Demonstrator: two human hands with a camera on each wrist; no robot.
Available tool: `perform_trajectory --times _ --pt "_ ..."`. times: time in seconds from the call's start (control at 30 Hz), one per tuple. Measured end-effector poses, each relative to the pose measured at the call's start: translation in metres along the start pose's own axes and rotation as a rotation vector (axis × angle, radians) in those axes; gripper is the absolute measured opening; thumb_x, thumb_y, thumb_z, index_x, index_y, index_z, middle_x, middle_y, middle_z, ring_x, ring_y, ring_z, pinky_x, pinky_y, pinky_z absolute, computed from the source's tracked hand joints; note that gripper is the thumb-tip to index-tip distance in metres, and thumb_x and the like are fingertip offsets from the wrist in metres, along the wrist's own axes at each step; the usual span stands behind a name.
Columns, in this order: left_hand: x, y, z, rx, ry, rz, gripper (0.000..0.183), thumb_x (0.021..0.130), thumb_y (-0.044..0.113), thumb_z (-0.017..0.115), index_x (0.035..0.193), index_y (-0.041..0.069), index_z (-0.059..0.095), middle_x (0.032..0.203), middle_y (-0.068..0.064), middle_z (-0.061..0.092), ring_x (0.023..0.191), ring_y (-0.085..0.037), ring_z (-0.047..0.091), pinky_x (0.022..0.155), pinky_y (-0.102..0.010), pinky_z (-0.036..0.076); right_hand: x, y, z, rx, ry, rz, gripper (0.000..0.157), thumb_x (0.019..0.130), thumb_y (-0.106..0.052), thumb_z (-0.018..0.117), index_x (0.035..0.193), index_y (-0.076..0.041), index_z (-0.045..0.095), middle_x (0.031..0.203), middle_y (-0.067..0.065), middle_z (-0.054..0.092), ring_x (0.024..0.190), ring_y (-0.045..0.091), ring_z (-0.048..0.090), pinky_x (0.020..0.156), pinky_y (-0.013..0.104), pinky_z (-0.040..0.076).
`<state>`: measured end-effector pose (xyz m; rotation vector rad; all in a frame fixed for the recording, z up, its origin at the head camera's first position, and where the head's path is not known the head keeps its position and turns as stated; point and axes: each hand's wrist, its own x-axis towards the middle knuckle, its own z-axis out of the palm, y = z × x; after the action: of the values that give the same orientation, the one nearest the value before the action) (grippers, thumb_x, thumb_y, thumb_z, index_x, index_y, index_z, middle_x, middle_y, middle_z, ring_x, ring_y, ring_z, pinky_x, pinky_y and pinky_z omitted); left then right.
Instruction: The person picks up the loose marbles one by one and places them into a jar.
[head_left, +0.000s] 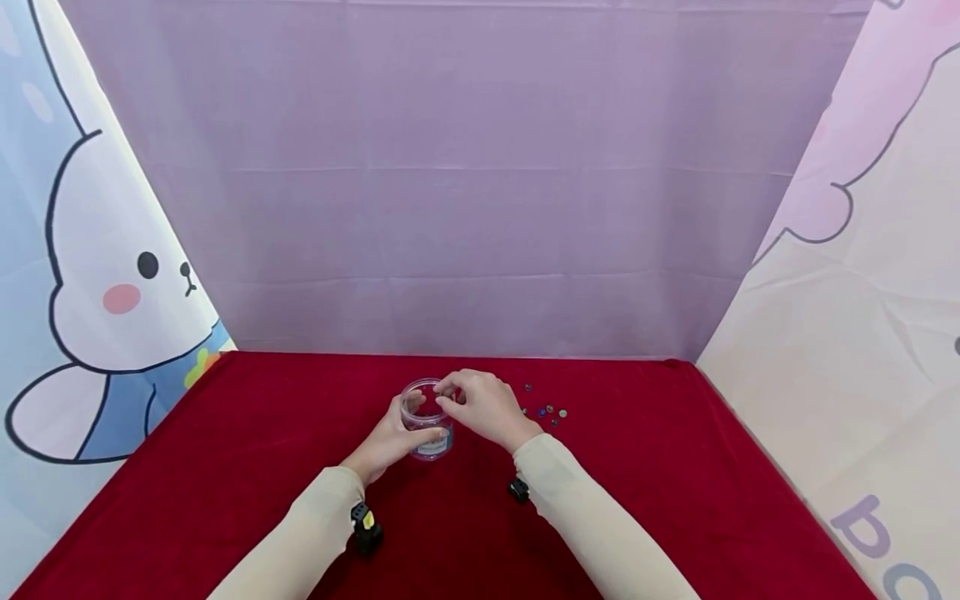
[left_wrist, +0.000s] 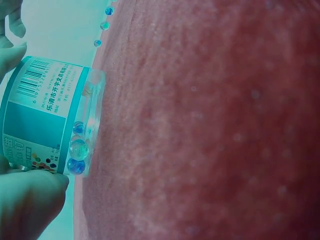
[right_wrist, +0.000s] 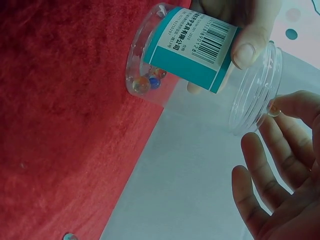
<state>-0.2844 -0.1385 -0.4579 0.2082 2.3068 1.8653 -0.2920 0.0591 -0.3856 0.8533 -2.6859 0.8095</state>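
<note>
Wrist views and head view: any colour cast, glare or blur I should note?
Left wrist: teal tint over the left hand and jar, red cloth blurred; right wrist: bright glints on the jar's threaded rim; head: fairly even light, marbles on the cloth too small to show detail.

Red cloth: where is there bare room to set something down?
The red cloth is bare between the left hand and the bunny-print curtain, and from the loose marbles to the pale right curtain. The middle is crowded with the right hand, clear jar and marbles.
</note>
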Motion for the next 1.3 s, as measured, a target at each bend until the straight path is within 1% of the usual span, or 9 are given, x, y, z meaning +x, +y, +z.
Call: perform_trajectory --times 0.13,0.17,0.27,0.47,0.73,0.9,1.0,1.2,1.3 --pt "-0.001 0.001 0.000 0.003 0.000 0.002 0.098 0.080 0.038 0.085 0.152 0.015 0.023 0.157 -0.013 0.032 0.137 -0.033 0.036 0.109 -0.056 0.037 -0.001 -0.001 0.000 0.007 -0.004 -0.004 0.020 0.094 -0.026 0.072 0.112 -0.017 0.074 0.102 -0.008 0.069 0.090 0.017 0.067 0.071 0.026 0.054" --pt "-0.001 0.001 0.000 0.006 0.000 0.004 0.098 0.080 0.039 0.085 0.152 0.015 0.023 0.157 -0.013 0.032 0.137 -0.033 0.036 0.109 -0.057 0.037 -0.001 -0.001 0.000 0.011 -0.005 -0.007 0.020 0.094 -0.025 0.072 0.112 -0.016 0.074 0.102 -0.008 0.069 0.091 0.019 0.067 0.071 0.026 0.054" --pt "0.000 0.000 0.000 0.005 0.005 0.006 0.098 0.080 0.038 0.085 0.152 0.014 0.023 0.157 -0.013 0.032 0.138 -0.033 0.036 0.109 -0.056 0.036 -0.002 0.000 0.001 0.012 -0.004 -0.012 0.020 0.094 -0.025 0.073 0.111 -0.016 0.075 0.100 -0.008 0.069 0.090 0.019 0.067 0.070 0.026 0.054" --pt "0.001 -0.001 0.002 0.009 0.012 0.024 0.098 0.082 0.035 0.085 0.153 0.010 0.022 0.157 -0.013 0.033 0.141 -0.032 0.034 0.111 -0.055 0.035 -0.003 0.001 0.001 -0.013 -0.009 -0.017 0.021 0.094 -0.028 0.073 0.112 -0.017 0.074 0.101 -0.008 0.069 0.087 0.013 0.066 0.070 0.024 0.054" --pt "0.001 0.000 0.002 0.000 0.018 0.016 0.093 0.084 0.030 0.084 0.152 0.011 0.024 0.156 -0.012 0.034 0.141 -0.032 0.033 0.111 -0.056 0.034 -0.007 0.004 -0.004 -0.002 0.008 -0.027 0.023 0.094 -0.029 0.073 0.113 -0.017 0.074 0.105 -0.007 0.069 0.091 0.016 0.066 0.075 0.026 0.055" --pt "0.000 0.001 0.002 -0.007 0.017 0.018 0.090 0.085 0.028 0.083 0.151 0.012 0.024 0.156 -0.012 0.034 0.142 -0.033 0.032 0.111 -0.056 0.034 -0.011 0.007 -0.008 -0.026 0.052 -0.051 0.022 0.095 -0.029 0.071 0.112 -0.016 0.074 0.105 -0.006 0.069 0.087 0.013 0.065 0.073 0.026 0.055" --pt "0.000 0.001 0.002 -0.008 0.016 0.025 0.090 0.085 0.026 0.083 0.151 0.013 0.024 0.155 -0.012 0.034 0.142 -0.033 0.031 0.111 -0.056 0.034 -0.014 0.010 -0.011 -0.051 0.068 -0.055 0.021 0.094 -0.028 0.072 0.111 -0.016 0.074 0.105 -0.006 0.069 0.087 0.013 0.065 0.073 0.026 0.055" --pt "0.000 0.000 0.001 -0.003 0.021 0.031 0.090 0.084 0.026 0.084 0.151 0.013 0.025 0.155 -0.012 0.034 0.143 -0.033 0.030 0.111 -0.057 0.032 -0.019 0.017 -0.015 -0.092 0.075 -0.031 0.019 0.094 -0.029 0.072 0.111 -0.020 0.074 0.104 -0.007 0.068 0.087 0.011 0.064 0.071 0.027 0.055" --pt "0.000 0.000 0.001 -0.006 0.016 0.030 0.090 0.084 0.027 0.084 0.151 0.014 0.025 0.156 -0.010 0.034 0.144 -0.032 0.029 0.112 -0.057 0.032 -0.022 0.022 -0.017 -0.112 0.081 -0.016 0.019 0.094 -0.029 0.072 0.111 -0.020 0.074 0.104 -0.008 0.068 0.088 0.010 0.064 0.072 0.028 0.055"
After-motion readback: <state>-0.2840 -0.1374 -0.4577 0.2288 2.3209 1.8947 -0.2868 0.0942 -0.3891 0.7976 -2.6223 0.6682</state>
